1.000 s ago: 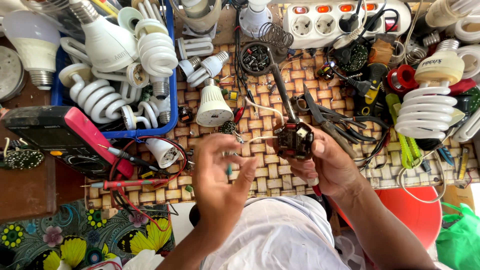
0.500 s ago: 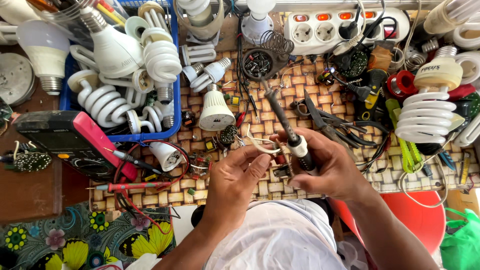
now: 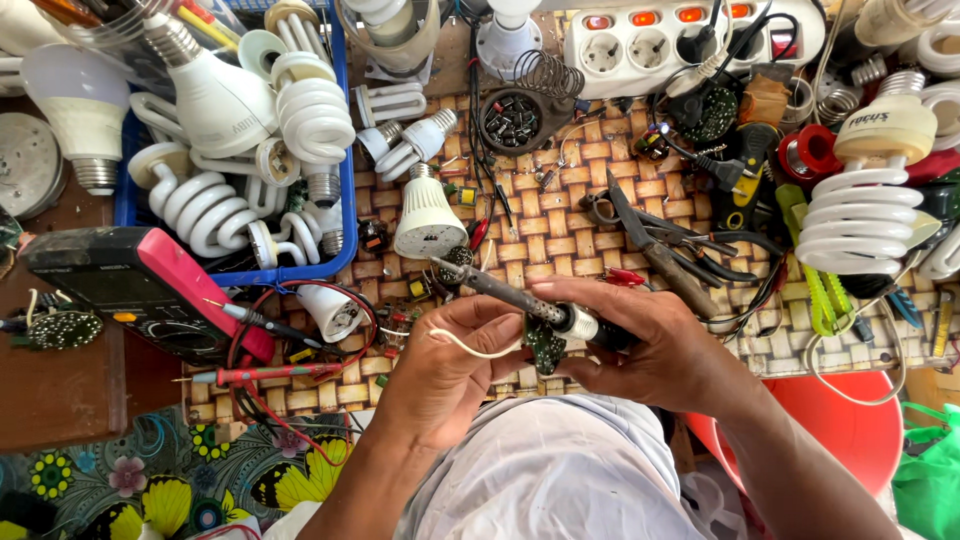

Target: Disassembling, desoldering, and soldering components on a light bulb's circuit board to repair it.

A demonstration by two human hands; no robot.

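My right hand (image 3: 655, 340) grips a soldering iron (image 3: 505, 292) by its handle, the metal tip pointing up and left over the woven mat (image 3: 560, 235). The same hand also pinches a small green circuit board (image 3: 545, 345) under the iron. My left hand (image 3: 450, 350) is closed beside it, fingertips at the board, holding a white wire (image 3: 465, 347) that curves out to the left. A white bulb housing (image 3: 428, 215) stands just above the iron's tip.
A blue bin (image 3: 335, 180) holds several spiral and white bulbs at upper left. A multimeter (image 3: 130, 285) with red probes (image 3: 270, 373) lies left. A power strip (image 3: 690, 40), pliers (image 3: 650, 240), a large spiral lamp (image 3: 865, 215) and an orange bucket (image 3: 850, 420) crowd the right.
The hands have come together and lowered. The soldering iron now lies flatter, tip to the upper left, and the left hand has closed on the white wire at the board.
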